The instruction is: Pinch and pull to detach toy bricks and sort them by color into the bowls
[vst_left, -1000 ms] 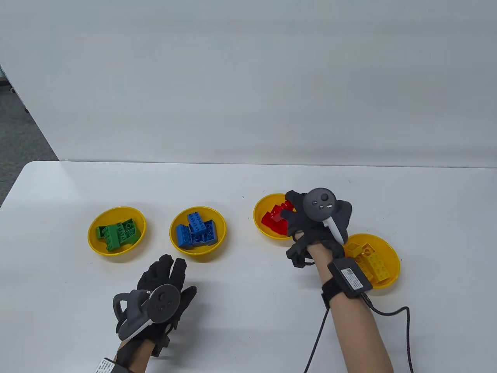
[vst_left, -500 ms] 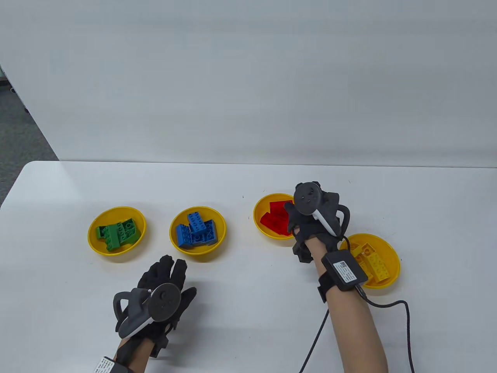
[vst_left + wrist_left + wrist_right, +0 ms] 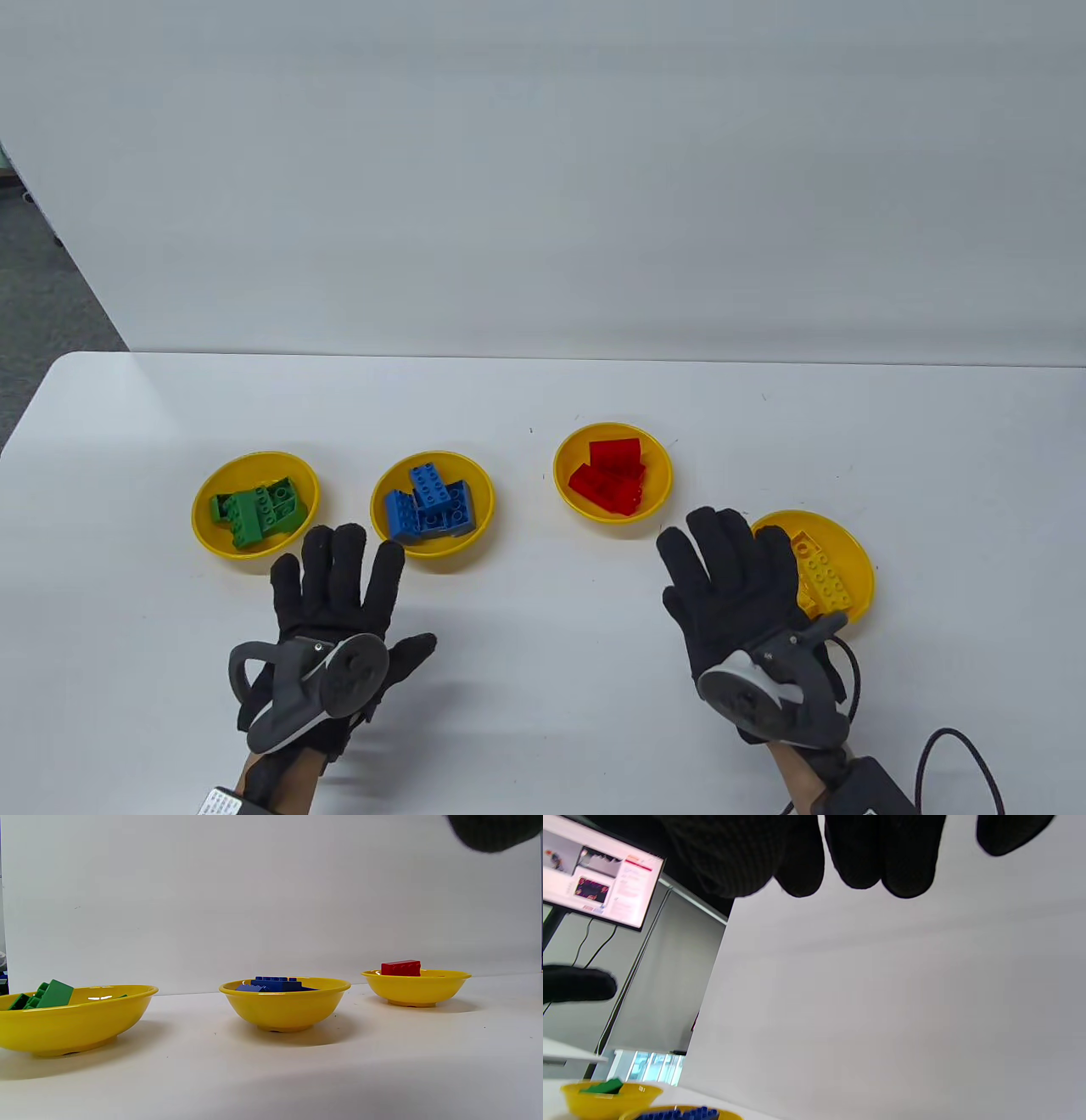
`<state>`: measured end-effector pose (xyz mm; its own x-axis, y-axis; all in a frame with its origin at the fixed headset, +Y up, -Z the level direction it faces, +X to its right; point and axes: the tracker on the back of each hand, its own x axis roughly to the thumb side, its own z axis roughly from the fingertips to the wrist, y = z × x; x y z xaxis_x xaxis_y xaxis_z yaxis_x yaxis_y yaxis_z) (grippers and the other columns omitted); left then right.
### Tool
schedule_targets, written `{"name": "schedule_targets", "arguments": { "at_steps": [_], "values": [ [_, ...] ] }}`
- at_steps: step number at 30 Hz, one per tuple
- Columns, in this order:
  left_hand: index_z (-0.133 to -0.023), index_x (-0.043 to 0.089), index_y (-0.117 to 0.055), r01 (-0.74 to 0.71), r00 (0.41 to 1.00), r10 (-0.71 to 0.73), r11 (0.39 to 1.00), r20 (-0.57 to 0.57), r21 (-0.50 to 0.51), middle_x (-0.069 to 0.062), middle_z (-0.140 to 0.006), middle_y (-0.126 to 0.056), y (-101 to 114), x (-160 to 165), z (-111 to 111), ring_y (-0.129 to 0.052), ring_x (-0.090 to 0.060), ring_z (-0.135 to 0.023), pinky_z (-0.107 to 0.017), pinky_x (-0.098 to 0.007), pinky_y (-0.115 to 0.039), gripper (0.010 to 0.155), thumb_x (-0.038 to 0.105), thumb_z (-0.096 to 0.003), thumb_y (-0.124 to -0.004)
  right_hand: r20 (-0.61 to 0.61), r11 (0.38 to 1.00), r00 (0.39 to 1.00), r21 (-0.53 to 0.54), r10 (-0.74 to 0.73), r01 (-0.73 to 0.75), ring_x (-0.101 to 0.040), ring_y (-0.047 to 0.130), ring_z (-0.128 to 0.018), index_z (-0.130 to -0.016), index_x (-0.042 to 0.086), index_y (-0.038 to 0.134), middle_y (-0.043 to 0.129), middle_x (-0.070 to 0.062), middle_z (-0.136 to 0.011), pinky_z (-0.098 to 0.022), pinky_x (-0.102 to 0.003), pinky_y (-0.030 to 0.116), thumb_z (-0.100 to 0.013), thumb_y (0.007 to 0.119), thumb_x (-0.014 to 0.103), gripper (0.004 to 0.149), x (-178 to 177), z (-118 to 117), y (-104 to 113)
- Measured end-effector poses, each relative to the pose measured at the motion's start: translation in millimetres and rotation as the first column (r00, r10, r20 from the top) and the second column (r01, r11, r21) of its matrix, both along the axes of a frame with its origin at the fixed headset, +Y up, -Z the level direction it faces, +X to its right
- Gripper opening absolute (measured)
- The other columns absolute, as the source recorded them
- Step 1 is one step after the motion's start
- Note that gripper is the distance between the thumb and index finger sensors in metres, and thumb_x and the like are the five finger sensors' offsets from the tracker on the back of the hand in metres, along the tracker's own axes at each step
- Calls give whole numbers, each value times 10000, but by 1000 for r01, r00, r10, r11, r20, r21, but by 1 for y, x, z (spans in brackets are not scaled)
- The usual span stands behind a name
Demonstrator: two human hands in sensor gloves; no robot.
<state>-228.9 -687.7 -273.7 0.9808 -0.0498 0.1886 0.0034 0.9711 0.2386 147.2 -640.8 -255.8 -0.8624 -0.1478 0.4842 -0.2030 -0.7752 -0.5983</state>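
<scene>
Four yellow bowls stand in a row on the white table. The leftmost bowl (image 3: 204, 531) holds green bricks (image 3: 259, 509), the second bowl (image 3: 484, 497) blue bricks (image 3: 430, 503), the third bowl (image 3: 567, 454) red bricks (image 3: 609, 479), and the rightmost bowl (image 3: 857, 552) yellow bricks (image 3: 821, 577). My left hand (image 3: 335, 573) lies flat with straight spread fingers just below the green and blue bowls, holding nothing. My right hand (image 3: 730, 564) is spread flat too, its fingers over the left rim of the yellow-brick bowl, empty. The left wrist view shows the green bowl (image 3: 76, 1018), blue bowl (image 3: 284, 1003) and red bowl (image 3: 418, 986) side on.
A pale wall panel rises behind the table's far edge. A black cable (image 3: 950, 755) runs from my right wrist at the bottom right. The right wrist view shows a monitor (image 3: 598, 882) off to the left and grey floor beyond the table.
My right hand has pulled back from over the red bowl toward the near edge and opened flat, leaving a red brick in that bowl. My left hand slid slightly forward and spread its fingers.
</scene>
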Motion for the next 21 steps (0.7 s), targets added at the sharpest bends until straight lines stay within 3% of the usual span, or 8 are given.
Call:
{"name": "schedule_targets", "arguments": {
  "at_steps": [3,6,21],
  "values": [
    [-1131,426,-137,16,1000,-16,1000,-1,-21,-101,-1214,-9,-3,1,-2,-36,-467,-1132,-735,-739,-169,987,808,-349,-603,27,982,988,-113,153,-149,-568,438,-1010,-1072,202,525,426,-234,-1128,-555,-888,323,-390,764,532,794,1,-5,-21],
    [-1132,420,-141,31,999,-32,998,-10,-50,-106,-1212,-11,-7,2,-4,-42,-469,-1131,-735,-739,-176,989,809,-344,-596,79,941,961,-235,266,-242,-552,292,-1052,-1106,285,343,263,-170,-1172,-565,-894,264,-399,700,620,860,2,-14,-35],
    [-1132,386,-124,46,998,-54,986,-45,-160,-134,-1199,0,-18,6,-10,-61,-485,-1127,-739,-743,-195,994,791,-359,-601,146,948,972,-290,182,-133,-548,452,-1021,-1072,196,499,420,-222,-1132,-574,-873,336,-406,739,508,774,18,-24,-43]
  ]
}}
